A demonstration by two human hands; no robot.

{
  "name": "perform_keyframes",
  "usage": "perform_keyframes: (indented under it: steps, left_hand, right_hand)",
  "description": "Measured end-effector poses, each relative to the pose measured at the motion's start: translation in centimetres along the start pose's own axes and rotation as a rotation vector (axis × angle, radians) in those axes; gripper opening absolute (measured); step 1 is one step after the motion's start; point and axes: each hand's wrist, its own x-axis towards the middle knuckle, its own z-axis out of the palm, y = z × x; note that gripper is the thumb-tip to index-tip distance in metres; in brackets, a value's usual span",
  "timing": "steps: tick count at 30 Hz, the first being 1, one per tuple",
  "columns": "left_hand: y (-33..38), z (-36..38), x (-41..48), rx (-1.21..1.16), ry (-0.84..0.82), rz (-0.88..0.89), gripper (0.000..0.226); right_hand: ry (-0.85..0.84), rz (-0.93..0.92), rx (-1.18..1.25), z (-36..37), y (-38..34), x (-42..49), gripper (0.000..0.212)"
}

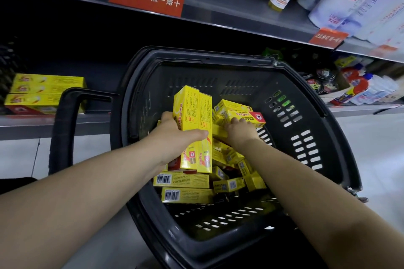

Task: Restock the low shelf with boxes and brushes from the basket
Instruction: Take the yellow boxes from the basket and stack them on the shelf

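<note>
Basket (218,240), black plastic with slotted walls, stands on the floor before the low shelf (54,122), its handle (63,129) folded out to the left. Inside lies a jumbled heap of yellow boxes (185,181), most flat with barcodes up. The left hand (175,140) is clenched round two long yellow boxes (193,124) held side by side, thumb across their front faces; their long axis runs away from the person, far ends raised toward the shelving. The right hand (239,131) reaches into the heap just beside them, its fingers curled round a shorter red-ended box (244,116) that lies crosswise with its long axis left to right. Stacked yellow boxes (46,91) already sit on the low shelf at left, lengthwise along its front edge. Bottles (349,2) stand on the shelf above
</note>
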Motion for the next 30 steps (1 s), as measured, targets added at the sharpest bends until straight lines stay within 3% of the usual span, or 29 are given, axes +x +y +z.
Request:
perform_keyframes:
  steps: [2,5,9,12,16,19,23,27,30]
  left_hand:
    - [0.2,0.0,-0.2,-0.042,-0.004,0.021,0.078]
    - [0.9,-0.2,-0.8,-0.124,-0.001,0.059,0.074]
    - [2.2,-1.8,-1.7,-0.138,0.03,0.153,0.075]
    - [2.7,-3.5,-2.5,-0.147,0.034,0.188,0.065]
    - [2.8,-5.8,-3.5,-0.195,0.026,0.189,0.051]
    - [2.9,-7.8,-4.6,-0.228,0.035,0.185,0.054]
    - [3.3,-11.2,-6.0,-0.285,0.058,0.182,0.057]
    - [2.8,-15.0,-7.0,-0.305,0.044,0.161,0.073]
    - [1.8,-17.9,-7.4,-0.322,0.066,0.151,0.062]
  right_hand:
    - [0.106,0.061,0.241,-1.9,0.5,-0.4,0.049]
    - [0.218,0.113,0.869,-5.6,1.6,-1.9,0.026]
    - [-0.043,-0.047,1.486,-10.0,0.7,-5.8,0.025]
    - [-0.135,-0.162,1.717,-12.3,-1.0,-7.8,0.032]
    - [-0.12,-0.176,1.765,-14.7,-3.5,-9.0,0.059]
    - [-0.124,-0.176,1.743,-16.4,-5.2,-9.1,0.04]
    - [-0.121,-0.199,1.685,-19.3,-7.7,-8.3,0.048]
    - [-0.274,-0.373,1.616,-22.3,-10.3,-7.0,0.038]
    - [-0.3,-0.393,1.52,-23.9,-12.9,-5.3,0.028]
